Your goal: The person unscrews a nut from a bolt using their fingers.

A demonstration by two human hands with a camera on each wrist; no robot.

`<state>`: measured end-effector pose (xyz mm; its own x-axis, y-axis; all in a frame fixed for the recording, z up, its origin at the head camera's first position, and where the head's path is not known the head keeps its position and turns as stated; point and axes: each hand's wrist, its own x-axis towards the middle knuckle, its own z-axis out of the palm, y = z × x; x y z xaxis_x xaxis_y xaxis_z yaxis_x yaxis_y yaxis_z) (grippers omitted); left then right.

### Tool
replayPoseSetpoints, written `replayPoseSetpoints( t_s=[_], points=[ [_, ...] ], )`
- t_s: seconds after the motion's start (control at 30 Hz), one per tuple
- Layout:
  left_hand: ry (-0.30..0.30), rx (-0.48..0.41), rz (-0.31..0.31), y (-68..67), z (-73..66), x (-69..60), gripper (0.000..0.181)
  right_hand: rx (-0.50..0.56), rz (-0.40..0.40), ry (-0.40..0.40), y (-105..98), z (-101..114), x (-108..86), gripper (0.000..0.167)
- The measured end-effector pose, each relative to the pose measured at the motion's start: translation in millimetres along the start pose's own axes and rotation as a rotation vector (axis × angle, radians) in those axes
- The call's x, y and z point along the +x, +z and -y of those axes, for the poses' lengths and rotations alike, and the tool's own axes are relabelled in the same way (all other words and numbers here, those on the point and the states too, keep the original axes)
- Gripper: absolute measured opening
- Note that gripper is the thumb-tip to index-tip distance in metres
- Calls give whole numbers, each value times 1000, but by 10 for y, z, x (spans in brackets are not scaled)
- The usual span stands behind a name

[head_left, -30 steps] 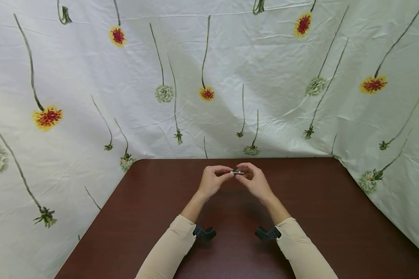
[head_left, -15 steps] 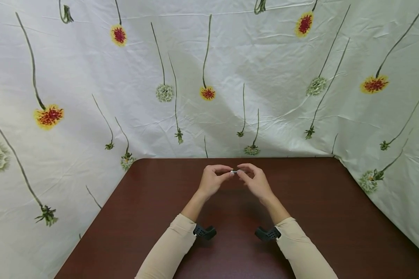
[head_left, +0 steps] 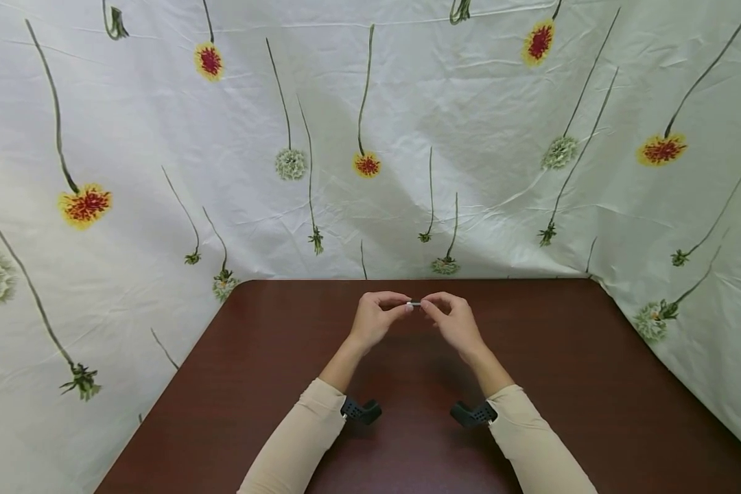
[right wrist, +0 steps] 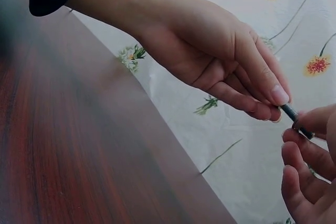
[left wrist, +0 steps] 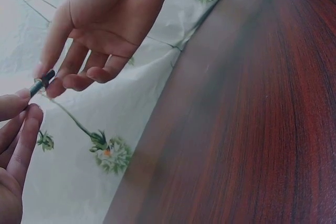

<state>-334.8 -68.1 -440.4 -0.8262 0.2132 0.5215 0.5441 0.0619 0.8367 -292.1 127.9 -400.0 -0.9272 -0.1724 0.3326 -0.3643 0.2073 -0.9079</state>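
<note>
Bolt point(right wrist: 290, 113), thin and ridged, is the thing these two hands are sharing up in the air. Nearest the person, two pale sleeves point(head_left: 302, 439) are reaching out over the table point(head_left: 253, 377), with dark bands point(head_left: 362, 412) sitting at the wrists. Farther out, the left hand point(head_left: 370, 322) is pinching one end of the bolt between thumb and finger. Across from it, the right hand point(head_left: 455, 324) is pinching near the other end, its thumb and finger also closed on it. Something like a small ring point(left wrist: 42, 83) is showing there; I cannot tell if it is a nut. The tips are doing all the holding, so the bolt could slip if one hand let go too soon. A crooked pull could jam a ring on the ridges, and a dropped piece could roll away. Past the table's far edge, a white flowery cloth point(head_left: 500, 103) is hanging.
</note>
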Motion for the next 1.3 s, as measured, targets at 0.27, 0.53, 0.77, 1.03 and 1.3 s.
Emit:
replayPoseSetpoints(
  t_s=[0.27,0.53,0.77,1.03,1.3],
  points=[
    [2,14,3,1,-7,3,17,29,18,1,12,15,-6,25],
    [-7,11,0,-3,-6,-16,19,17,19,-26,21,-18,-10,22],
    [-3,-2,-3,-6,-22,-12,14,17,1,-3,33,1,-5,21],
    [-21,-11,-12,22,-31,-17,17,63,31,-4,9,-62,17,29],
    [-2,2,-7,5,-29,-6,16,40,29,-5,18,24,-2,21]
  ],
)
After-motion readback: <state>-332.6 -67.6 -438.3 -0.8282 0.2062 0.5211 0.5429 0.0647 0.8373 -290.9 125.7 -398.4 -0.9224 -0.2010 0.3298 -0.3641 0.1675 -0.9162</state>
